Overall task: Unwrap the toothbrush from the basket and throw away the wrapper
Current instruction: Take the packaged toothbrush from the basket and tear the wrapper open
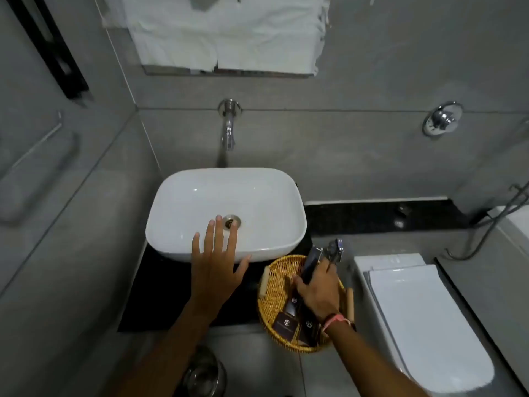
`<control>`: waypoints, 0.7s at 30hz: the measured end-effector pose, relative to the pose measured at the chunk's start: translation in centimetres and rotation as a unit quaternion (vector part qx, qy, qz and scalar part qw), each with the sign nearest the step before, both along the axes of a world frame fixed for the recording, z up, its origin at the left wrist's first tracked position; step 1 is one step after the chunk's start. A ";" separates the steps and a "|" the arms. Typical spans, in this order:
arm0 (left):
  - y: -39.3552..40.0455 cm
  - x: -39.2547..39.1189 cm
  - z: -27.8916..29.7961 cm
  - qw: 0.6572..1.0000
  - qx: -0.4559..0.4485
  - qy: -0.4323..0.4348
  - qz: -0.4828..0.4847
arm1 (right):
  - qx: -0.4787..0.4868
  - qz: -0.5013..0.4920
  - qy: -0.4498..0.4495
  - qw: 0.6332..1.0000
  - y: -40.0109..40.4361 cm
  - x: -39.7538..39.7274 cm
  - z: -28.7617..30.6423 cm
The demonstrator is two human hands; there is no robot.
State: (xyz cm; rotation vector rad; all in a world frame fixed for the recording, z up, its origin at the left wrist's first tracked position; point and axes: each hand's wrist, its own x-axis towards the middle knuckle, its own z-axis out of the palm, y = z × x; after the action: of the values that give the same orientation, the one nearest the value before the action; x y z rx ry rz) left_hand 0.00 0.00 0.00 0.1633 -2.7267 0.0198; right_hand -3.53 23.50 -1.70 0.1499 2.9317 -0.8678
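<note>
A round wicker basket [274, 285] sits on the black counter right of the sink. It holds several dark brown amenity packets [284, 325]. My right hand [317, 290] is inside the basket, fingers closed around a long, dark wrapped toothbrush packet [312, 260] that sticks up and away past the basket's far rim. My left hand [217, 262] hovers flat over the front edge of the sink with its fingers spread and nothing in it.
A white basin [200, 202] stands on the black counter [160, 290] under a wall tap [228, 130]. A white toilet [423, 316] is on the right. A steel bin [203, 373] stands on the floor below the counter.
</note>
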 end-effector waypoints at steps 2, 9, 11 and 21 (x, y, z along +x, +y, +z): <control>0.2 0.2 -0.8 1.000 0.010 -0.019 0.006 | -0.046 -0.032 -0.080 0.995 -0.5 -0.3 -1.1; 0.6 1.4 -2.4 1.000 0.012 0.007 -0.005 | -0.067 -0.077 -0.144 0.984 -1.9 -1.8 -2.2; 0.8 1.6 -2.0 1.000 0.024 0.009 -0.007 | -0.088 -0.083 -0.161 0.979 -1.6 -2.0 -2.2; 0.8 0.6 4.5 0.824 0.565 -0.001 -0.049 | 0.025 0.085 0.108 0.990 1.9 -1.2 3.3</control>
State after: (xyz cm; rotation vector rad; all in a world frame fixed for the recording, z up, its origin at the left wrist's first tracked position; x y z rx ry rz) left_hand 0.60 0.82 4.51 0.3342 -2.3553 -1.6122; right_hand -4.70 25.44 1.58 -0.2021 3.1058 -0.8348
